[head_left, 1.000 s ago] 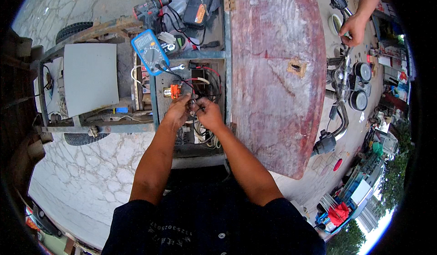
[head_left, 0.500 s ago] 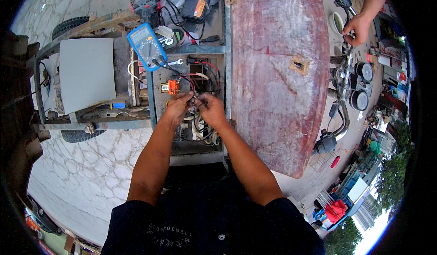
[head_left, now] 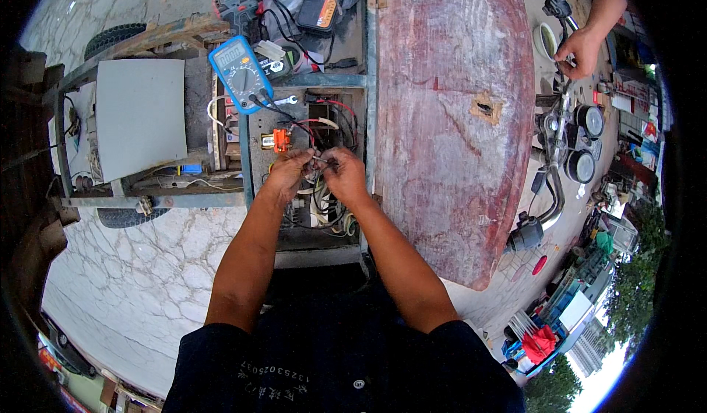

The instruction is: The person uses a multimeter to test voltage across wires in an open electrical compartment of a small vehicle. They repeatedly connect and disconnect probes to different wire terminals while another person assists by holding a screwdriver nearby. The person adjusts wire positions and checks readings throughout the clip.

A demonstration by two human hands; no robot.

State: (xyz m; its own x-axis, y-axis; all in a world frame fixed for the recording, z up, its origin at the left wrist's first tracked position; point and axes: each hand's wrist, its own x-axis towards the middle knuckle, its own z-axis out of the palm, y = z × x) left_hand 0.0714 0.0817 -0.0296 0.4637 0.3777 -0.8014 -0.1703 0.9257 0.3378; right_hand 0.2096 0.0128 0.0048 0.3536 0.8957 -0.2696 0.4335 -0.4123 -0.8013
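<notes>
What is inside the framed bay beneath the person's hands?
Red and black wires and an orange component show; the left hand and right hand hide whatever lies directly beneath.

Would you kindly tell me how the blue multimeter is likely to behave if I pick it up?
The multimeter should feel stiff, since it looks boxy and straight-edged. The black leads plugged into it look thin, so they would probably flop and trail along. Lying broad face up, it seems unlikely to roll.
</notes>
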